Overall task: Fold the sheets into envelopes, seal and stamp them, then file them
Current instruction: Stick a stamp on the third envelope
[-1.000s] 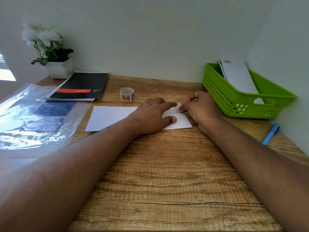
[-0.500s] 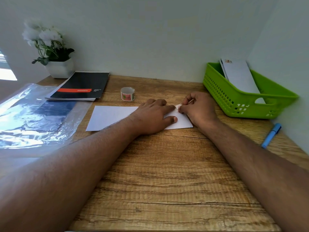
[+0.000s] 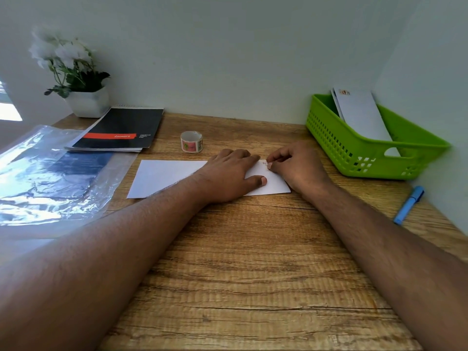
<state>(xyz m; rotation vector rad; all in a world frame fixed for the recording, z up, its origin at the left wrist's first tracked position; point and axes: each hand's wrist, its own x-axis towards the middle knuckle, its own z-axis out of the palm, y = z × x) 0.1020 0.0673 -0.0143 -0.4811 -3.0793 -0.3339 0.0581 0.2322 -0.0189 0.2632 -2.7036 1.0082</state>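
A white folded envelope lies flat on the wooden desk. My left hand rests flat on its right half, thumb stretched along the paper. My right hand has its fingers curled at the envelope's top right corner, fingertips on a small stamp that is mostly hidden. A roll of stamps stands behind the envelope. Stamped white envelopes lean upright in a green basket at the right.
A black notepad and a potted white flower sit at the back left. A clear plastic sleeve covers the left side. A blue marker lies by the right wall.
My right hand has brought the stamp down from a raised pinch onto the envelope's top right corner. My left hand has stayed in place on the envelope.
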